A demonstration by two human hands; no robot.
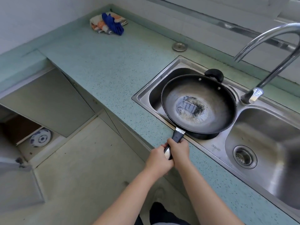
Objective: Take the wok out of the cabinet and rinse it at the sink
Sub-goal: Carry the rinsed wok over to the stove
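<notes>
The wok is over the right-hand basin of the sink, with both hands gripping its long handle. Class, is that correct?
Not quite. The head view shows the wok over the left-hand basin of the sink, not the right-hand basin. The rest holds: the left hand and the right hand both grip its long handle.

Left forearm (129,192) and right forearm (203,184): bare all the way to the frame edge at 6 o'clock. Left hand (158,161) and right hand (178,149): bare. Between the forearms, at 6 o'clock: dark garment (159,213), cut unclear, with a pale grey strip at its bottom edge. Just toward 12 from it: pale shoe (159,194), blurred.
</notes>
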